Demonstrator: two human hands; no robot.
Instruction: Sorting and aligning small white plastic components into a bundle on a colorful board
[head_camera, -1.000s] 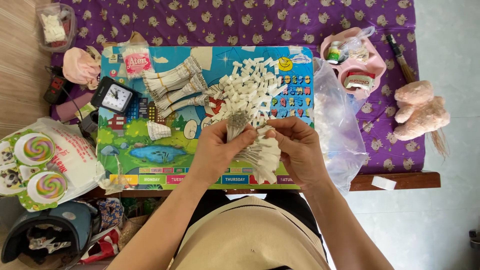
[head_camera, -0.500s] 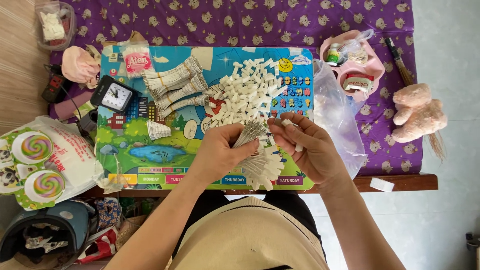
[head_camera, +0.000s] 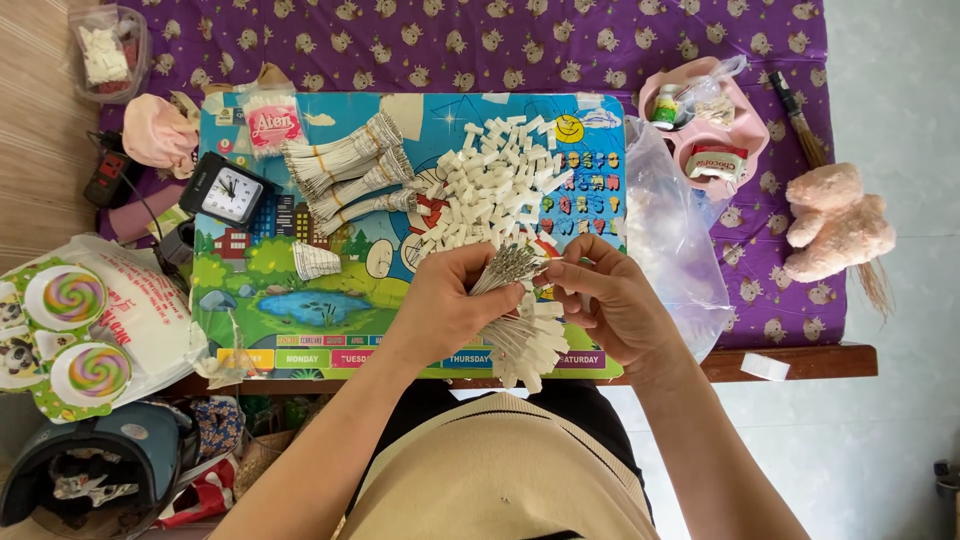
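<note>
Left hand: I see my left hand (head_camera: 440, 305) closed around a fanned bundle of thin tag pins (head_camera: 508, 265), their white paddle ends (head_camera: 528, 345) hanging toward me over the near edge of the bench

Right hand: my right hand (head_camera: 615, 305) is curled, thumb and forefinger pinched at the right side of the bundle in hand – whether a single pin sits between them I cannot tell, it is too small to see

Work in hand: the bundle is held just above the colourful picture board (head_camera: 300, 300), near its front edge, between the two hands

Done so far: three tied sheaves of pins (head_camera: 345, 180) lie side by side on the board, well to the left of the hands – I judge these finished bundles

Left to do: a big loose heap of white pieces (head_camera: 495, 185) lies on the board just beyond the hands, so I judge a good deal of the work remains; the bundle in hand looks full but I see no tie on it

Around: a clear plastic bag (head_camera: 670, 235) touches the board's right edge, a small black clock (head_camera: 228, 192) stands at the left, a pink tray (head_camera: 705, 130) sits at the back right, a pink plush toy (head_camera: 835, 225) further right on the purple cloth (head_camera: 450, 45)
</note>
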